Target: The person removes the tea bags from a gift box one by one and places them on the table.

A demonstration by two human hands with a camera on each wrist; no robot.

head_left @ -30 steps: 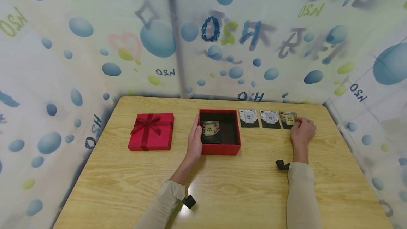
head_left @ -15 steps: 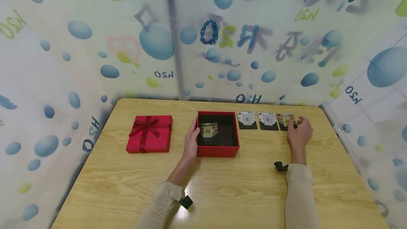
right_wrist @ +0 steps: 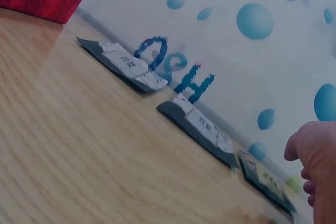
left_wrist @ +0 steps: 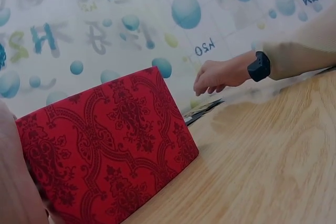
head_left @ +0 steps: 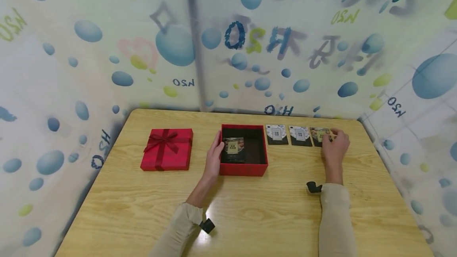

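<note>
An open red gift box (head_left: 244, 169) with a dark inside stands mid-table. A dark packet (head_left: 233, 158) with a gold label lies in its left half. My left hand (head_left: 213, 160) rests along the box's left wall, fingers straight, thumb at the rim. Right of the box, a row holds two white-and-black packets (head_left: 277, 135) and a brown-and-black packet (right_wrist: 266, 181) with a gold label. My right hand (head_left: 335, 146) hovers at the right end of that last packet, overlapping it in the head view. In the left wrist view its loosely bent fingers (left_wrist: 202, 86) hang above the row.
A red lid (head_left: 171, 161) with a dark red ribbon bow lies left of the box. The wooden table (head_left: 264, 213) ends at a wall (head_left: 143, 50) printed with blue and green bubbles. A black wrist camera (head_left: 314, 187) sits at the right sleeve.
The head view has shifted slightly. My right hand's fingers have moved a little over the last packet's right end. The left hand and the box stay in place.
</note>
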